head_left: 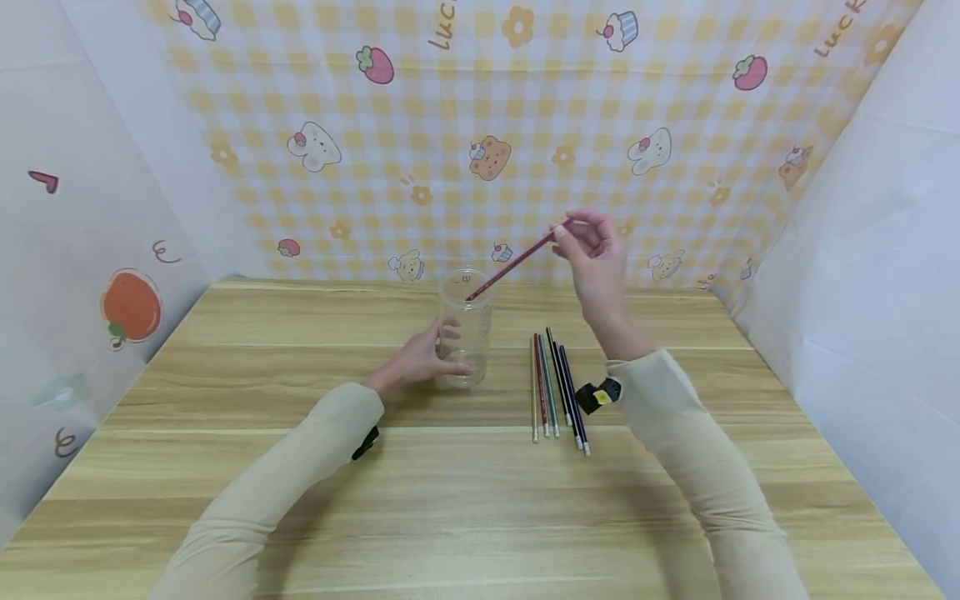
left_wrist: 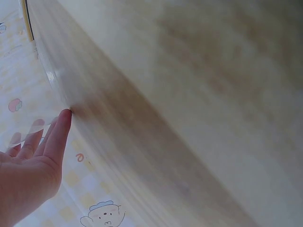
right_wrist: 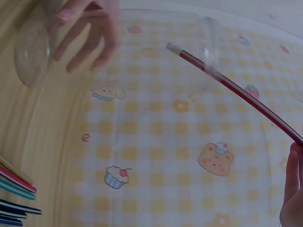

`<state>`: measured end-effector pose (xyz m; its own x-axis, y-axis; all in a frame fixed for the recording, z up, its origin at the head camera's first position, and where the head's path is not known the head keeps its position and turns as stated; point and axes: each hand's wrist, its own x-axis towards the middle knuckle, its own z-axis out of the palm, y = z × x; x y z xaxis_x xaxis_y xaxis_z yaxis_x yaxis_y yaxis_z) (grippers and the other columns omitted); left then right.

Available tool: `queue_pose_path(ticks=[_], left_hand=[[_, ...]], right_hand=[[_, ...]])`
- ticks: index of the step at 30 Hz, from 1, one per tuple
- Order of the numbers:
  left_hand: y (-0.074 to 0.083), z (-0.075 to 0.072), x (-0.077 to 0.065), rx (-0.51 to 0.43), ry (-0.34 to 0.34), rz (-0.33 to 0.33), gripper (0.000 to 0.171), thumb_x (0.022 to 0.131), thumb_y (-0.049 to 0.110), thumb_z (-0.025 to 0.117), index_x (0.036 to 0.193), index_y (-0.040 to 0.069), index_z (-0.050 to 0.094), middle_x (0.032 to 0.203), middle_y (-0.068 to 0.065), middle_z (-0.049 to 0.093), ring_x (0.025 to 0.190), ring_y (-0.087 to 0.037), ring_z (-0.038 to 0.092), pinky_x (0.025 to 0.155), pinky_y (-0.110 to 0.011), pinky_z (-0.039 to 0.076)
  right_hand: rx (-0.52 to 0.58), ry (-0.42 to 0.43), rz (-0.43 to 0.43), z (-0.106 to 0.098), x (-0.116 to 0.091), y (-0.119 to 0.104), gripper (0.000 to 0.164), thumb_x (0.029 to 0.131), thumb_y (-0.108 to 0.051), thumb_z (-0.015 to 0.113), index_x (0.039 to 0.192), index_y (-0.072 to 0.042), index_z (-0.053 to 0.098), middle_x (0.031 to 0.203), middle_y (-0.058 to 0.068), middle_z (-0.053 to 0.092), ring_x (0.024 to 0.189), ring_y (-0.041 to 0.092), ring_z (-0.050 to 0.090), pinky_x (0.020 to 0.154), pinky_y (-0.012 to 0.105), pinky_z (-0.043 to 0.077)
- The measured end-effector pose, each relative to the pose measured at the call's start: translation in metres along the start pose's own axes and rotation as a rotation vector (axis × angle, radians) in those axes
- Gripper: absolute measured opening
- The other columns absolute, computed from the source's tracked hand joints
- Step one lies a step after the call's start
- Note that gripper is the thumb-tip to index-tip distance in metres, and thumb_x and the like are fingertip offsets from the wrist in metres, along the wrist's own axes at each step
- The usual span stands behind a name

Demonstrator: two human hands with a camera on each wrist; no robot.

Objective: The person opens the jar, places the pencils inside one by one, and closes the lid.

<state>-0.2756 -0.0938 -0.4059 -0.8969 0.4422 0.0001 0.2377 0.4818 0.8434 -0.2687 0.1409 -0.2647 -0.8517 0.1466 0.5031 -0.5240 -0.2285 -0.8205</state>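
A tall clear plastic cup (head_left: 477, 333) stands upright on the table. My left hand (head_left: 420, 358) holds it low from the left, thumb in front and fingers behind. Up to the right, my right hand (head_left: 600, 265) pinches a dark red pencil (head_left: 519, 260) near its upper end. The pencil slants down leftward, and its lower tip is at the cup's mouth. In the right wrist view, the eraser end of the striped red pencil (right_wrist: 227, 82) is the lower one, just inside the rim.
Several pencils (head_left: 557, 383) lie side by side on the wooden table (head_left: 465, 500) right of the cup, eraser ends toward me. Behind the table hangs a yellow checked cloth (head_left: 450, 167). White sheets (head_left: 862, 250) flank both sides.
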Motion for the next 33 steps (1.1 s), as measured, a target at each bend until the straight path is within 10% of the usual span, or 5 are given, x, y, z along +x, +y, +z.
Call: queue_pose_path(ticks=[18,33], left_hand=[[0.002,0.000,0.000,-0.003,0.005,-0.008,0.083,0.064,0.031,0.078,0.128,0.013,0.029,0.126,-0.017,0.044,0.111,-0.033,0.043,0.093,-0.045,0.034],[0.001,0.000,0.000,0.002,0.006,-0.005,0.083,0.064,0.035,0.077,0.128,0.014,0.029,0.127,-0.016,0.043,0.112,-0.033,0.042,0.093,-0.045,0.034]], right_hand=[[-0.438,-0.263,-0.008,0.034,-0.031,0.012,0.016,0.085,-0.003,0.056,0.096,0.009,0.058,0.091,0.016,0.060,0.080,0.021,0.057,0.071,0.027,0.049],[-0.520,-0.352,0.066,0.032,-0.016,0.047,0.016,0.083,-0.014,0.063,0.091,-0.001,0.062,0.086,0.007,0.061,0.078,0.016,0.056,0.074,0.026,0.047]])
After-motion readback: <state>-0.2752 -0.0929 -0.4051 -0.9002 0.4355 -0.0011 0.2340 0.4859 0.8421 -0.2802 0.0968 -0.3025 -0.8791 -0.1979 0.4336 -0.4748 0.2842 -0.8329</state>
